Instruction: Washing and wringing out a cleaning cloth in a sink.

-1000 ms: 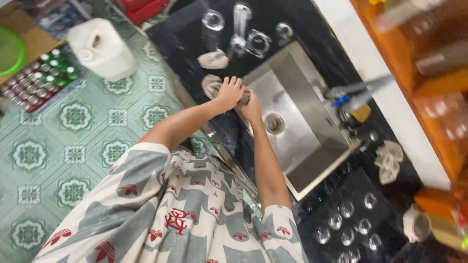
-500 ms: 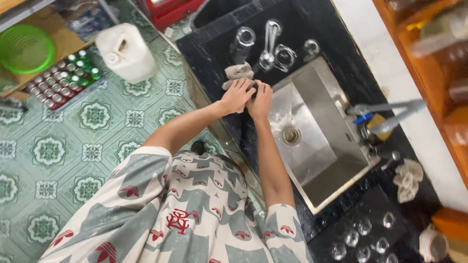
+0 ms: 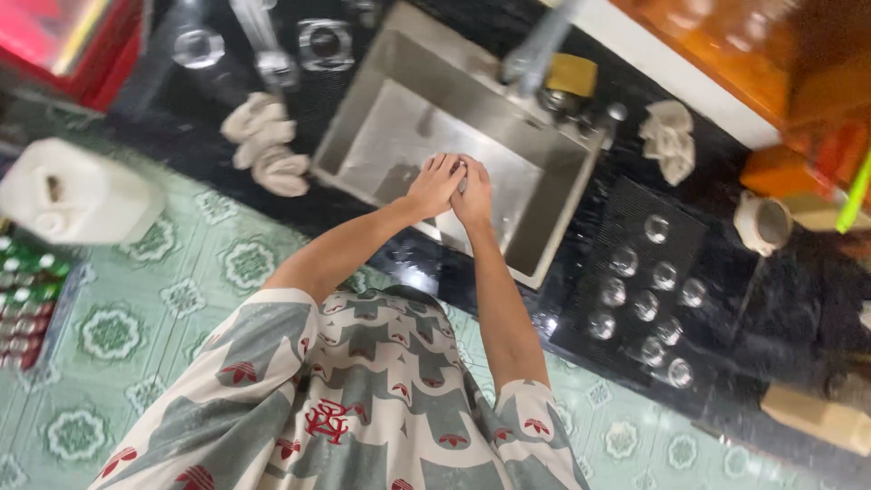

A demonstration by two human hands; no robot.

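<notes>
here the left hand (image 3: 435,184) and right hand (image 3: 474,192) press together, fingers curled closed, over the square steel sink (image 3: 381,136).

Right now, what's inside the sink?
Both hands, left hand and right hand, are pressed together over the steel sink. The visible basin floor looks bare. Whatever lies under the hands, and between the fingers, is covered. The faucet stands at its rim.

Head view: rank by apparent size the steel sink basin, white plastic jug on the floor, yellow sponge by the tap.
1. Steel sink basin, largest; both hands meet over it.
2. White plastic jug, clearly smaller, though blurred.
3. Yellow sponge, smallest.
</notes>
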